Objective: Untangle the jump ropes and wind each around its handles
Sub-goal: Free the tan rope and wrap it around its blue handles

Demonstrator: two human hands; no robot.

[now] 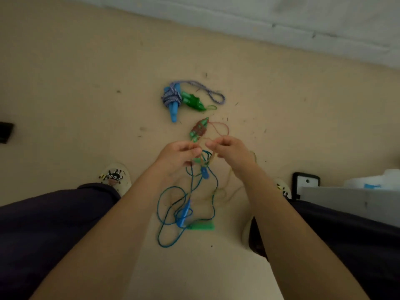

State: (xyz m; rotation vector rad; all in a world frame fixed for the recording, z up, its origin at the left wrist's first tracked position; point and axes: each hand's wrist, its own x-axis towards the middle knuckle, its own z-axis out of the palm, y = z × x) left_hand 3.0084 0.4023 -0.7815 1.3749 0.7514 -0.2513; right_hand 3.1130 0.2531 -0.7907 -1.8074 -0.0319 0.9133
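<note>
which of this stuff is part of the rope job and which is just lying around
Job:
left hand and right hand, pinching the tangle
blue-green rope
tan rope
wound purple rope
wound red rope

Lying about:
black frame
grey box

Bare floor [75,83] lies open to the left and far right. Ahead, two wound rope bundles [173,97] [199,129] block the middle. Below the hands, loose blue cord [173,213] sprawls between the knees; a box [346,193] crowds the right.

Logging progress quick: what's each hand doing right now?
Left hand: fingers pinching the tangled ropes.
Right hand: fingers pinching the same tangle.
</note>
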